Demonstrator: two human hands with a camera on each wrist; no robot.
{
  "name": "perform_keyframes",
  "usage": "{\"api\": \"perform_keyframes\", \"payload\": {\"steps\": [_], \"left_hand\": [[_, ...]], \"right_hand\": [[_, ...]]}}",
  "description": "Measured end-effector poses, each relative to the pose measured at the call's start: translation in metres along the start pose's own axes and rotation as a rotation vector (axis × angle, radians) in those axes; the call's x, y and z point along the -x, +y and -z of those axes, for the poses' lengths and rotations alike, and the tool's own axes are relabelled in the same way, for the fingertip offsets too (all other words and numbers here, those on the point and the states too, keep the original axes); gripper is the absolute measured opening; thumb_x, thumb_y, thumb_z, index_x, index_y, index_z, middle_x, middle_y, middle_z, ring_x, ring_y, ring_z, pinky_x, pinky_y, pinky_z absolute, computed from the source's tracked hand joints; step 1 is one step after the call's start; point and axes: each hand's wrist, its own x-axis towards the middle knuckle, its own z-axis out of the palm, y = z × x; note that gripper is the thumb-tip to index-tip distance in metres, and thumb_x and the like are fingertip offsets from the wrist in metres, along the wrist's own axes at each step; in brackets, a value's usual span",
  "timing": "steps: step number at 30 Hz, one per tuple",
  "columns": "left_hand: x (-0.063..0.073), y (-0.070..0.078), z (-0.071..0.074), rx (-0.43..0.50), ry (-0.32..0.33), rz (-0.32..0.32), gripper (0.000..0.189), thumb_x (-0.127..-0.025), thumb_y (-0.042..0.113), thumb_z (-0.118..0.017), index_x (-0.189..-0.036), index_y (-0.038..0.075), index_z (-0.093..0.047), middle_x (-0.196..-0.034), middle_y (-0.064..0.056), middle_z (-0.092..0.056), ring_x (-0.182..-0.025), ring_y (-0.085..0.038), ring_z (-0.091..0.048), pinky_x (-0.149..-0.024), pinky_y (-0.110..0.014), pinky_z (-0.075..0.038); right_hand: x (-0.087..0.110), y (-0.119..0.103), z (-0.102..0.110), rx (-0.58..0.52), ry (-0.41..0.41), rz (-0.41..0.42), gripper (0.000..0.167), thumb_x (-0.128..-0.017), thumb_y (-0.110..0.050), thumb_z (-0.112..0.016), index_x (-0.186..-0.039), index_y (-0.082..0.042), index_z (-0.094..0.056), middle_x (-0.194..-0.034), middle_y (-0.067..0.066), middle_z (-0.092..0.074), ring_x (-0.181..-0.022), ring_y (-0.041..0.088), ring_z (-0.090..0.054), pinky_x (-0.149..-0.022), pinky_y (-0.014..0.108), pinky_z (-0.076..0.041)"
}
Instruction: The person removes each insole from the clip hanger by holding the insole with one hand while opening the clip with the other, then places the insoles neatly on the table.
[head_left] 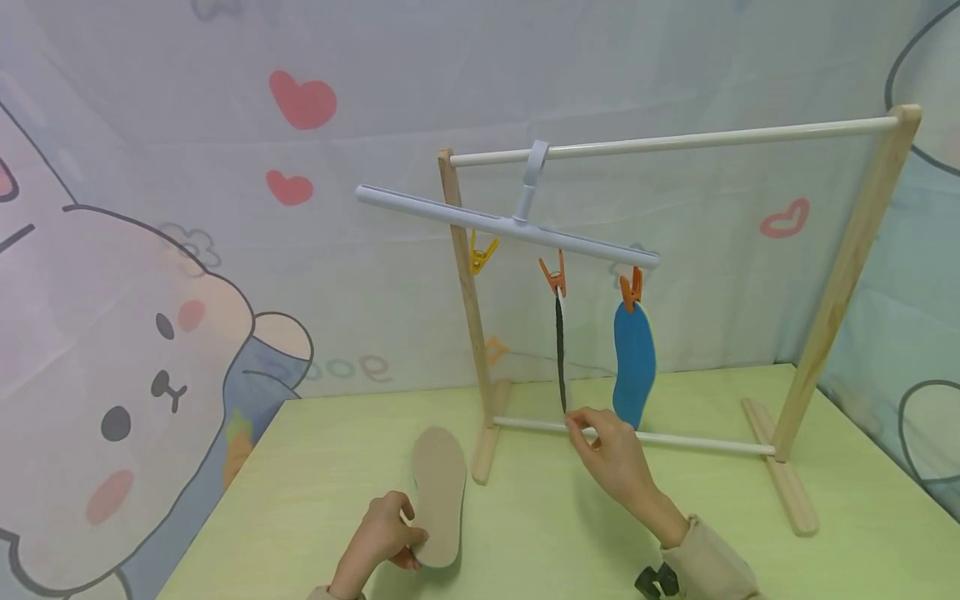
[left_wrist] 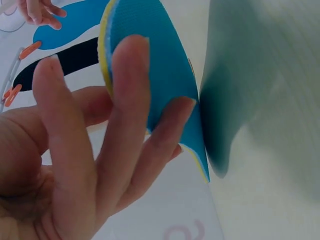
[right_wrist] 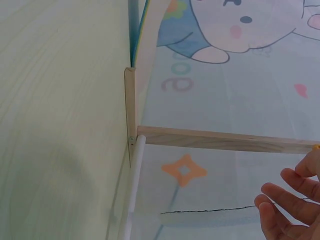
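An insole (head_left: 438, 500), beige on top with a blue underside (left_wrist: 150, 45) and yellow edge, stands close over the table, its near end held by my left hand (head_left: 386, 529). Thumb and fingers grip its edge, fingers against the blue side. My right hand (head_left: 611, 458) has loosely bent fingers with gaps between them, beside a thin dark insole (head_left: 560, 350) hanging edge-on from an orange clip (head_left: 556, 279). In the head view its fingertips overlap that insole's lower tip. A blue insole (head_left: 634, 362) hangs from another orange clip (head_left: 632, 288), just behind the right hand.
A pale hanger (head_left: 450, 213) hooks over the white top rail (head_left: 712, 140) of a wooden rack and slopes down to the right. One yellow clip (head_left: 482, 252) hangs from it without an insole. A rack post (head_left: 847, 283) stands at right on a wooden foot (head_left: 780, 467).
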Motion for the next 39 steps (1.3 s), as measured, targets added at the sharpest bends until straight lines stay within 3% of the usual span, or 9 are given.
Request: {"api": "perform_keyframes", "payload": {"steps": [9, 21, 39], "left_hand": [[0.001, 0.000, -0.002, 0.006, -0.012, -0.022, 0.029, -0.074, -0.003, -0.065, -0.093, -0.014, -0.046, -0.067, -0.015, -0.054, -0.043, -0.015, -0.059, -0.043, -0.025, -0.052], [-0.002, -0.003, -0.008, -0.065, 0.001, 0.004, 0.026, -0.072, -0.003, -0.067, -0.086, -0.010, -0.046, -0.059, -0.013, -0.054, -0.041, -0.014, -0.058, -0.042, -0.024, -0.052], [-0.004, -0.002, -0.011, -0.096, -0.051, 0.085, 0.025, -0.071, -0.008, -0.065, -0.083, -0.008, -0.043, -0.072, -0.021, -0.051, -0.045, -0.023, -0.061, -0.043, -0.025, -0.053]], "right_hand": [[0.002, 0.001, -0.001, -0.009, 0.007, -0.008, 0.008, -0.082, -0.008, -0.062, -0.087, -0.007, -0.067, -0.081, 0.005, -0.068, -0.072, 0.015, -0.061, -0.048, 0.014, -0.046], [0.007, 0.005, -0.005, -0.010, 0.036, -0.018, 0.007, -0.080, -0.006, -0.063, -0.085, -0.007, -0.067, -0.076, 0.004, -0.067, -0.068, 0.013, -0.059, -0.047, 0.013, -0.044], [0.011, 0.006, -0.009, 0.003, -0.015, -0.100, 0.007, -0.081, -0.007, -0.061, -0.085, -0.008, -0.067, -0.078, 0.005, -0.067, -0.062, 0.010, -0.057, -0.046, 0.014, -0.043]]}}
